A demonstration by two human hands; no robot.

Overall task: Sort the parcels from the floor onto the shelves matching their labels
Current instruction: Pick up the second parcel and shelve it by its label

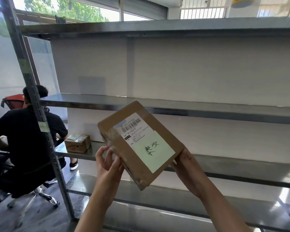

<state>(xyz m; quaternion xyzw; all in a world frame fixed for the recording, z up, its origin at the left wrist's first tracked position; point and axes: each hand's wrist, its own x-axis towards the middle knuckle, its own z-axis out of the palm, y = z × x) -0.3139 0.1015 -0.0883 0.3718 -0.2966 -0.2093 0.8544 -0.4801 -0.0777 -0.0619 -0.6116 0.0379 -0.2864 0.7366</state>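
- Both forearms reach up from the bottom edge, and between them a flat cardboard parcel [141,144] is held in the air in front of the metal shelving [224,113], tilted with its top face toward the camera.
- Left hand [107,164] pinches the parcel's left long edge with its fingertips, close to the taped side, the thumb raised and apart.
- Right hand [187,166] cups the lower right corner from beneath and behind, with the palm against the cardboard.
- Judging by how easily it sits on fingertips, the parcel is probably light; the board looks stiff and holds its shape, so gripping the two opposite edges should serve well.
- Clear tape [110,139] wraps the left edge and looks glossy, likely slippery under fingers; bare cardboard gives the surer hold.
- A printed shipping label [132,128] carries a barcode and small lines of text too fine to read.
- A pale green note [155,151] stuck over its lower part bears two handwritten characters that seem to read 泰安.
- Small paper tags [43,126] on the shelf upright are there, but their writing is illegible.
- One smaller box [77,143] sits on a lower shelf at the left end.
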